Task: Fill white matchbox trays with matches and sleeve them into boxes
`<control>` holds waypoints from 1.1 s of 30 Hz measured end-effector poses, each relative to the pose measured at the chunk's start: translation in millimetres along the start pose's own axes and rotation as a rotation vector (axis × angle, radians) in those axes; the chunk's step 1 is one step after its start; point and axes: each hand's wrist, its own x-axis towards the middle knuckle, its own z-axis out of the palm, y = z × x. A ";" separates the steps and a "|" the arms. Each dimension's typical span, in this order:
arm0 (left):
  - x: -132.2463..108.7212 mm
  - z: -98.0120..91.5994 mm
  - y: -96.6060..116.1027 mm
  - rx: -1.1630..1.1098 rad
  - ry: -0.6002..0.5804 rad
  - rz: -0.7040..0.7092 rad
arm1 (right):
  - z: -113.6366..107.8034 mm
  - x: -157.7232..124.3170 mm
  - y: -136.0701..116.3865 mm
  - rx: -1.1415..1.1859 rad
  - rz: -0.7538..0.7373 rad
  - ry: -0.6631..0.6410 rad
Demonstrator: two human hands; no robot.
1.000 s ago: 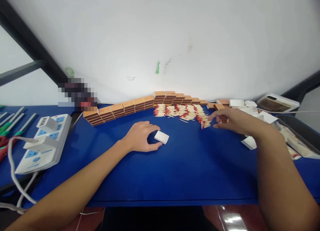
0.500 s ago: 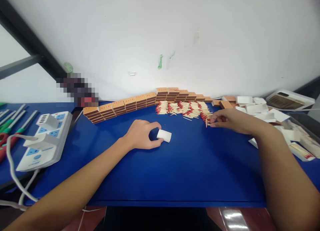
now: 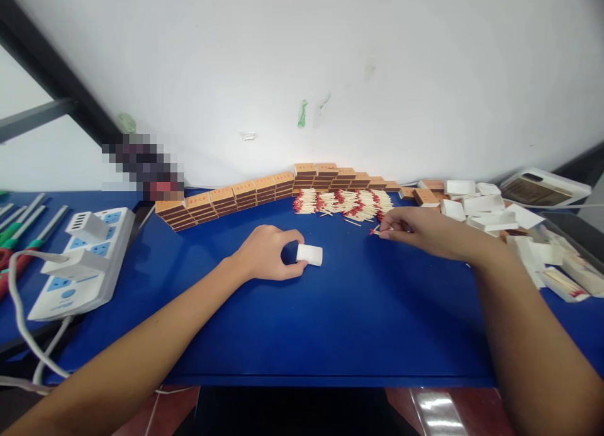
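Currently: small white box (image 3: 311, 254) in L hand (image 3: 271, 253), red-tipped matches (image 3: 375, 232) in R hand (image 3: 415, 230), near match pile (image 3: 345, 202).
L thumb & fingers part-open, pinching box viewer-side of pile; R fingertips nearly closed w/ a few matches btwn them, at pile's front-right edge. Stacked matchboxes (image 3: 244, 195) run behind pile & off to its L; white trays (image 3: 491, 221) lie to its R.

- A white power strip (image 3: 94, 297) with blue sockets lies at the left side; two white plugs (image 3: 87, 228) are inserted in it.
- From one plug, a white cable (image 3: 14, 297) is curving downward.
- Some tools (image 3: 54, 225) with green and red handles lie at the far left.
- On the white wall (image 3: 425, 77), a green scrap (image 3: 302, 114) is stuck.
- Behind, at the left, there is a dark frame (image 3: 47, 61).
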 end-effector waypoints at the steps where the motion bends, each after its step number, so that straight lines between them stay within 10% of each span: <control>1: 0.2 0.3 0.7 -0.004 -0.004 0.000 | 3.3 0.6 -6.9 0.013 -0.040 0.029; 11: -0.9 1.7 7.1 -0.024 -0.034 -0.010 | 57.5 15.5 -67.5 -0.072 -0.219 0.047; 22: -12.8 -5.8 5.0 -0.067 -0.057 -0.020 | 4.9 6.0 -4.9 -0.080 -0.106 0.245; 33: -13.4 -2.4 5.4 -0.065 -0.070 -0.020 | 21.8 24.6 18.9 -0.024 -0.081 0.103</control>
